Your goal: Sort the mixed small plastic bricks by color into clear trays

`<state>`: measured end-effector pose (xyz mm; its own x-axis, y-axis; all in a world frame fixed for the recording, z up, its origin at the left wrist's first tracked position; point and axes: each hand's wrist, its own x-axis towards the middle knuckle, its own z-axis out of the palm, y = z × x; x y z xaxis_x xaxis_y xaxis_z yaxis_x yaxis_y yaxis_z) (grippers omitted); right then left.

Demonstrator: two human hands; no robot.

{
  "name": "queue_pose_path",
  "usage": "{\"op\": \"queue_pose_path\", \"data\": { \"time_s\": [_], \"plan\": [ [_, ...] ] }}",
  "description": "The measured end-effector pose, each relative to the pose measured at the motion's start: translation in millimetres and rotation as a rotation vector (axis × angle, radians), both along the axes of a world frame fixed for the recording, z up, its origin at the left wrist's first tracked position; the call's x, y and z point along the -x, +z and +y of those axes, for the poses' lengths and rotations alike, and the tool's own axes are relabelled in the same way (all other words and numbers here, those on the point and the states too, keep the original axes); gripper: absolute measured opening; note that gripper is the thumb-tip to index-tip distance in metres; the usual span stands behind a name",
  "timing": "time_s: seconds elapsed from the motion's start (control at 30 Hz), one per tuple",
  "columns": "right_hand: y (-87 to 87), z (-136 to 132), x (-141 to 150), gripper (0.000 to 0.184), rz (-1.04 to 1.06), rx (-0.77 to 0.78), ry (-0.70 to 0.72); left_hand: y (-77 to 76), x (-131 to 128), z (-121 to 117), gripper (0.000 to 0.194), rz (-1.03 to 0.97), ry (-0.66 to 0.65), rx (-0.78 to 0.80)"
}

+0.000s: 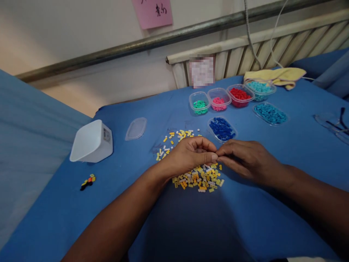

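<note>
In the middle of the frame, the left hand and the right hand meet fingertip to fingertip, pinched tight on something too small to see, right above a pile of little yellow and white bricks. They lie on a blue cloth. Small tubs of colored bricks sit at the upper right, near a radiator by the wall, and a white box sits at the left.

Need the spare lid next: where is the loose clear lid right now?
In the head view, the clear lid lies flat on the blue cloth, left of the loose yellow pieces, just right of the white tub.
</note>
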<state>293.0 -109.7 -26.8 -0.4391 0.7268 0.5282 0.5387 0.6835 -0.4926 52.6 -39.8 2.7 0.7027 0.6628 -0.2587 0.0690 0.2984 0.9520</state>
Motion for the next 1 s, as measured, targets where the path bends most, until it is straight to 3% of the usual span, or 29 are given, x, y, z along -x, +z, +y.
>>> {"op": "queue_pose_path", "data": {
  "time_s": [0.1, 0.27, 0.37, 0.47, 0.6, 0.77, 0.83, 0.93, 1.0],
  "plan": [
    [1.3, 3.2, -7.2, 0.013, -0.036, 0.02, -0.048, -5.4, 0.1, 1.3, 0.043, 0.005, 0.034, -0.023],
    [-6.4, 26.5, -33.8, 0.025, -0.126, 0.059, -0.405, -10.3, -2.1, 3.6, 0.029, 0.036, 0.121, -0.065],
    [-15.5, 42.7, -46.7, 0.031, -0.163, 0.066, -0.506, -9.7, -4.1, 3.2, 0.024, 0.054, 0.118, -0.083],
    [-17.5, 48.8, -52.1, 0.034, -0.164, 0.06, -0.5, -8.9, -4.8, 2.3, 0.024, 0.076, 0.111, -0.073],
    [-6.8, 37.9, -47.1, 0.028, -0.087, 0.041, -0.465, -10.1, -3.7, 2.4, 0.024, 0.087, 0.106, -0.072],
    [1.8, 13.9, -21.8, 0.02, -0.028, 0.051, -0.053, -9.7, -5.2, 0.6, 0.026, 0.072, 0.086, -0.098],
    [1.8, 8.0, -12.6, 0.018, -0.037, 0.038, 0.026, -8.1, -6.6, -2.0, 0.028, 0.054, 0.068, -0.089],
    [2.4, 6.4, -10.9, 0.015, -0.05, 0.021, 0.001, -5.4, -6.4, -4.3, 0.028, 0.051, 0.051, -0.109],
    [2.8, 10.5, -19.6, 0.016, -0.071, 0.036, -0.09, -3.5, -3.4, -1.6, 0.026, 0.091, 0.089, -0.206]
  ]
}}
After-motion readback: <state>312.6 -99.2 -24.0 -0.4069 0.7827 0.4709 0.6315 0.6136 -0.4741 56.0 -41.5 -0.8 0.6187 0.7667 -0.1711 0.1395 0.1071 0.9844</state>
